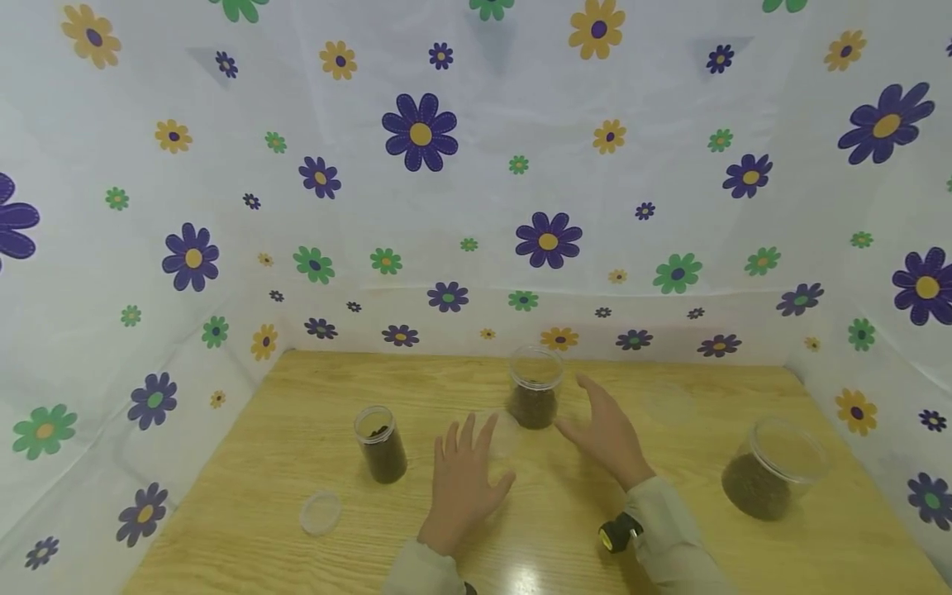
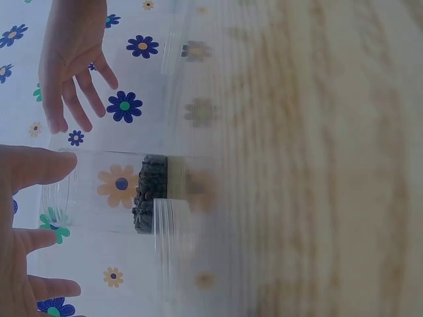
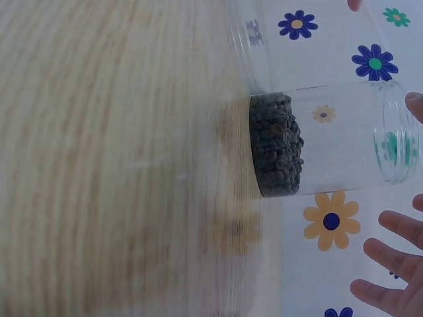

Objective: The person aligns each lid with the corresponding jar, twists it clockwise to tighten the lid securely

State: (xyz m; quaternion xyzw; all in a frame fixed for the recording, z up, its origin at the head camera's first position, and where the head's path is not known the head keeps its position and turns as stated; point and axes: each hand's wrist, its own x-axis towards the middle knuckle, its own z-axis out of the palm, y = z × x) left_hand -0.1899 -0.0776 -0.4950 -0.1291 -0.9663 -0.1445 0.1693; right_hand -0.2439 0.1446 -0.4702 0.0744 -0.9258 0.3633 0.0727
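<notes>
Evidently our left hand and right hand flank the clear, lidless cylindrical jar of dark beans, upright far back on the yellowish wooden table; we spread fingers apart, perhaps to suit the jar's girth.

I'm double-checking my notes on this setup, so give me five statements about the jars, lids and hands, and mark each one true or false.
1. The middle jar, with dark beans in it, stands between two other jars. True.
2. Those beans fill it to the rim. False: they fill only its lower part.
3. The right hand is nearer the middle jar than the right jar. True.
4. The left hand grips the left jar. False: it holds nothing, and that jar stands apart from it.
5. A round lid lies on the table, nearer the left jar than the right one. True.
</notes>
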